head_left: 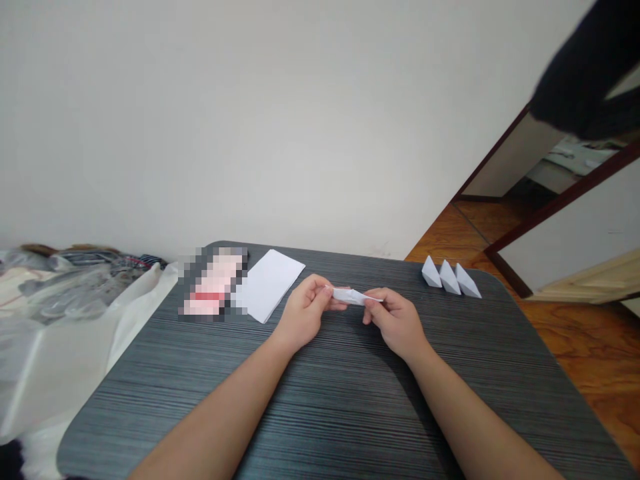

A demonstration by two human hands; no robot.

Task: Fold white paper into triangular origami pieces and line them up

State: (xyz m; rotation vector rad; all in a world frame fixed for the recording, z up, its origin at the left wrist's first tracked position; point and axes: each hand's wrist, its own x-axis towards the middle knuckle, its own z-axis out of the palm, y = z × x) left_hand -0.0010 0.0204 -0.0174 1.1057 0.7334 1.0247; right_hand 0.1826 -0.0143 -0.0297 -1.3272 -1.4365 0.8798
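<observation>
Over the dark gray striped table (pixel 345 407), the left hand (pixel 303 312) and right hand (pixel 395 321) pinch a thin folded white paper strip (pixel 353 297) in the air. Pulling too hard could rip it, and loose fingers could drop it.

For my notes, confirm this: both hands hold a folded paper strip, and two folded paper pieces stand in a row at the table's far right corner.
The count is wrong: the head view shows three folded paper pieces, not two, in a row at the table's far right corner. The left hand and right hand do hold the folded paper strip.
</observation>
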